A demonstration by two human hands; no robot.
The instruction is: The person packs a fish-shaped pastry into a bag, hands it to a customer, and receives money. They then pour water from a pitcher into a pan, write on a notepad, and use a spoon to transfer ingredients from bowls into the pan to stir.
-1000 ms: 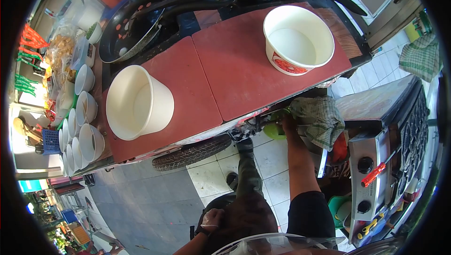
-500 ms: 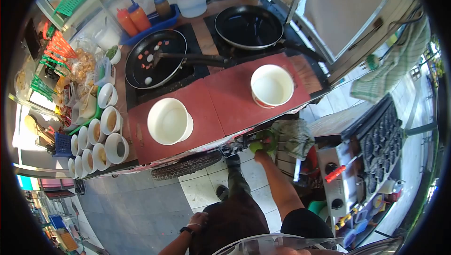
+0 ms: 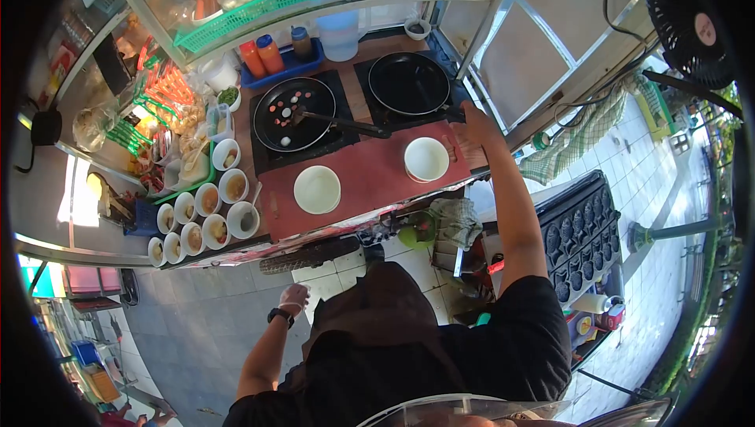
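My right hand (image 3: 476, 125) reaches across the counter's right end and closes round the handle of an empty black frying pan (image 3: 409, 82); most of that handle is hidden under it. My left hand (image 3: 295, 299), a dark watch at its wrist, hangs beside my body with loosely bent fingers and nothing visible in it. Left of the empty pan stands a second frying pan (image 3: 295, 130) with sliced sausage pieces and whitish bits, a dark utensil (image 3: 300, 116) lying in it. Two white paper tubs, one left (image 3: 317, 190) and one right (image 3: 427, 160), stand on the red counter board (image 3: 370, 161).
Several small white cups (image 3: 208, 199) of ingredients line the counter's left side. Sauce bottles (image 3: 269, 53) sit in a blue tray behind the pans. At the right is a dark moulded griddle (image 3: 583, 234). A cloth (image 3: 456, 221) and a green round item (image 3: 417, 236) are below the counter.
My right hand has risen from the green item below the counter to the right pan's handle. My left hand has moved away from my thigh. The head view has shifted and shows more shelf.
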